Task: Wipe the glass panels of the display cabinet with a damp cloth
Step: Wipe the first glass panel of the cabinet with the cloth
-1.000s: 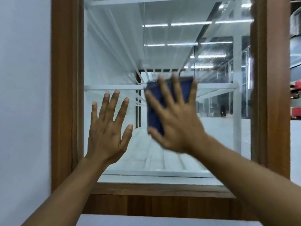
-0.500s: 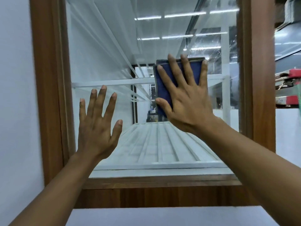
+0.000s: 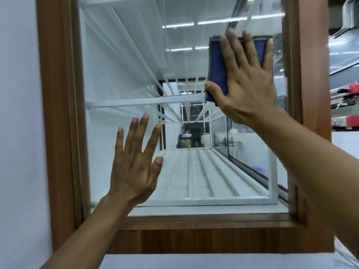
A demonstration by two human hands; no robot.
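Workshop hall, ceiling strip lights (image 3: 194, 24), red machinery (image 3: 347, 105)

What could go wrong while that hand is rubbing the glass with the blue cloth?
1. The right hand only presses the folded dark blue cloth on the clear glass panel with flat fingers, so it could slip and drop.
2. The bare left hand is spread at the same glass and may leave fingerprints.
3. The cloth sits near the brown wooden frame, so fingers might bump it.

Glossy glass panel (image 3: 124, 78), matt blue cloth (image 3: 217, 74), wood-grain frame (image 3: 58, 113).
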